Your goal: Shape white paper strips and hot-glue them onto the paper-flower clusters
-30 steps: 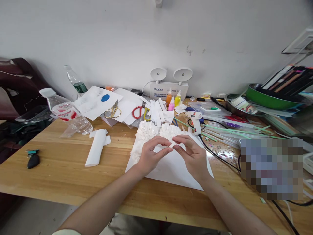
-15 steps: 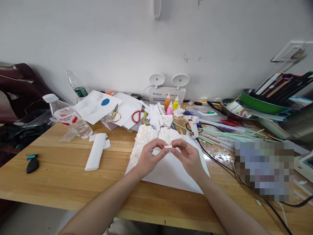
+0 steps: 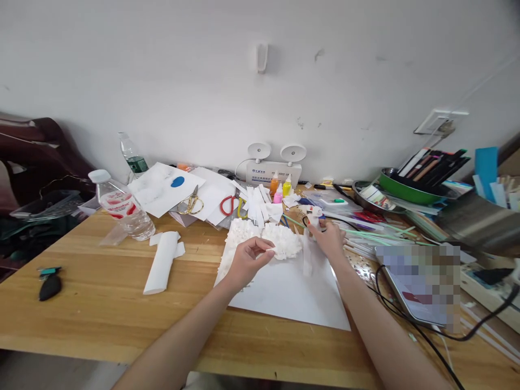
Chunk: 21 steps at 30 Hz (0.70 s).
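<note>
My left hand is closed in a pinch over the white sheet, with a small white paper piece mostly hidden between thumb and fingertips. My right hand is closed round the handle of a white hot glue gun at the sheet's back right corner. On the back of the sheet sit fluffy clusters of crumpled white paper, just beyond my left fingertips. Cut white paper strips lie in a pile behind them.
Gold scissors and red-handled scissors rest by loose papers. A water bottle and rolled white paper stand at left. Glue sticks, a tablet-like device and black cables crowd the right.
My right hand has let go of the small paper piece and moved right to the glue gun, gripping it. My left hand keeps the paper piece. The view has tilted up slightly.
</note>
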### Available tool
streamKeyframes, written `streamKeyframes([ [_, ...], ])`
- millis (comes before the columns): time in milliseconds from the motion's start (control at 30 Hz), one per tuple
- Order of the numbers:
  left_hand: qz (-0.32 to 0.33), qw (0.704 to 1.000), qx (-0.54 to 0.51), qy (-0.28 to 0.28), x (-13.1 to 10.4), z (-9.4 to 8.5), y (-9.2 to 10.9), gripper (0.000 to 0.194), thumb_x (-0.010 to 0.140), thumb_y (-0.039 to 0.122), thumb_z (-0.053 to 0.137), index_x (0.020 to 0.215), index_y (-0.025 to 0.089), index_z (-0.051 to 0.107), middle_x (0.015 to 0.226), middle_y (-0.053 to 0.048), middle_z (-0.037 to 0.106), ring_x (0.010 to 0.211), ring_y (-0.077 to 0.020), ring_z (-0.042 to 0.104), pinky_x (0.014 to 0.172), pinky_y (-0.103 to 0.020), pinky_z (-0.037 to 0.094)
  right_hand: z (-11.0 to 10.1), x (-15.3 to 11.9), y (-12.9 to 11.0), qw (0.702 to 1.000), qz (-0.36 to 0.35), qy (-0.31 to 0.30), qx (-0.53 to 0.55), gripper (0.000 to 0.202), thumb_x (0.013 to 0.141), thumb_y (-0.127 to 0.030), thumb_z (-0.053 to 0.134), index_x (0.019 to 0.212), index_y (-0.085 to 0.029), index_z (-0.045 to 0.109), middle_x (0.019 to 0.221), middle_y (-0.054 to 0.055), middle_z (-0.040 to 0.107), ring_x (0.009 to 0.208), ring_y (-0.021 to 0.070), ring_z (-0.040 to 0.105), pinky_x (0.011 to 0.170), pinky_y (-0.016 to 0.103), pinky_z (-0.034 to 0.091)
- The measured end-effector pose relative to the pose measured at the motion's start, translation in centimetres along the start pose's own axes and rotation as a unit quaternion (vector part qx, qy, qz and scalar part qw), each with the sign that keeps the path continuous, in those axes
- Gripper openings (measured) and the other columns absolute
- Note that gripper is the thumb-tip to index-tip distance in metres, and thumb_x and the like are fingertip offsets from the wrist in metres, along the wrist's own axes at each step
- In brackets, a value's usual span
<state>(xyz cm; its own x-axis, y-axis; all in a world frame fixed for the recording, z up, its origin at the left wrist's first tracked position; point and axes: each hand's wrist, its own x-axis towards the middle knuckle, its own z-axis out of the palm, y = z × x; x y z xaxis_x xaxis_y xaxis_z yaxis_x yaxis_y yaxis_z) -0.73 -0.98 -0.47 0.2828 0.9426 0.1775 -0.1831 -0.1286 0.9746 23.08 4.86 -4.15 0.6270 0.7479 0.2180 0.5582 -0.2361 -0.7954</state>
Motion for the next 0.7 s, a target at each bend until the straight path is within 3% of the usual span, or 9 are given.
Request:
streamKeyframes([
  [200, 0.001, 0.999, -0.028, 0.021, 0.3, -0.5, 0.0, 0.018, 0.066, 0.026, 0.068, 0.067, 0.014, 0.055, 0.079, -0.004, 0.062, 0.074, -0.0123, 0.058, 0.071, -0.027, 0.045, 0.8, 1.3, -0.6, 0.999, -0.025, -0.031, -0.029, 0.029, 0.056, -0.042, 0.063, 0.067, -0.015, 0.06, 0.09, 0.015, 0.057, 0.103, 0.0372, 0.037, 0.083, 0.053, 0.022],
  [333, 0.019, 0.998, -0.035, 0.056, 1.1, -1.1, 0.3, 0.015, 0.065, 0.024, 0.068, 0.069, 0.014, 0.057, 0.08, -0.003, 0.063, 0.073, -0.0111, 0.058, 0.069, -0.025, 0.045, -0.6, 1.2, -1.1, 0.997, -0.055, -0.046, 0.027, 0.03, 0.065, -0.044, 0.055, 0.075, -0.015, 0.057, 0.087, 0.012, 0.057, 0.092, 0.0289, 0.045, 0.079, 0.044, 0.032],
  [400, 0.025, 0.996, -0.037, 0.08, 1.5, -1.4, 0.6, 0.015, 0.066, 0.025, 0.067, 0.071, 0.014, 0.058, 0.078, -0.002, 0.063, 0.07, -0.0101, 0.057, 0.068, -0.024, 0.045, -1.8, 0.5, -1.4, 0.992, -0.065, -0.072, 0.076, 0.033, 0.07, -0.047, 0.05, 0.081, -0.016, 0.055, 0.077, 0.007, 0.057, 0.076, 0.0216, 0.05, 0.069, 0.035, 0.038],
  [500, 0.024, 0.995, -0.026, 0.098, 2.0, -1.7, 0.7, 0.015, 0.068, 0.027, 0.066, 0.073, 0.015, 0.06, 0.075, -0.002, 0.063, 0.067, -0.0097, 0.056, 0.067, -0.024, 0.045, -3.1, -1.1, -1.8, 0.983, -0.058, -0.109, 0.138, 0.035, 0.071, -0.051, 0.05, 0.074, -0.017, 0.054, 0.058, 0.0, 0.052, 0.054, 0.0139, 0.046, 0.053, 0.028, 0.037],
  [600, 0.016, 0.995, 0.003, 0.096, 1.8, -1.9, 0.6, 0.015, 0.066, 0.027, 0.067, 0.074, 0.015, 0.063, 0.078, -0.003, 0.064, 0.069, -0.0109, 0.056, 0.065, -0.023, 0.044, -3.4, -3.0, -2.1, 0.968, -0.039, -0.14, 0.207, 0.035, 0.069, -0.051, 0.055, 0.076, -0.017, 0.056, 0.052, -0.003, 0.046, 0.046, 0.0107, 0.041, 0.046, 0.025, 0.033],
  [700, 0.012, 0.993, 0.008, 0.117, 1.1, -2.0, 0.3, 0.014, 0.066, 0.026, 0.068, 0.074, 0.016, 0.063, 0.081, -0.004, 0.064, 0.072, -0.0121, 0.057, 0.065, -0.024, 0.044, -3.2, -4.8, -2.4, 0.933, 0.003, -0.193, 0.304, 0.029, 0.066, -0.045, 0.062, 0.072, -0.017, 0.057, 0.051, -0.003, 0.046, 0.046, 0.0105, 0.042, 0.044, 0.024, 0.03],
])
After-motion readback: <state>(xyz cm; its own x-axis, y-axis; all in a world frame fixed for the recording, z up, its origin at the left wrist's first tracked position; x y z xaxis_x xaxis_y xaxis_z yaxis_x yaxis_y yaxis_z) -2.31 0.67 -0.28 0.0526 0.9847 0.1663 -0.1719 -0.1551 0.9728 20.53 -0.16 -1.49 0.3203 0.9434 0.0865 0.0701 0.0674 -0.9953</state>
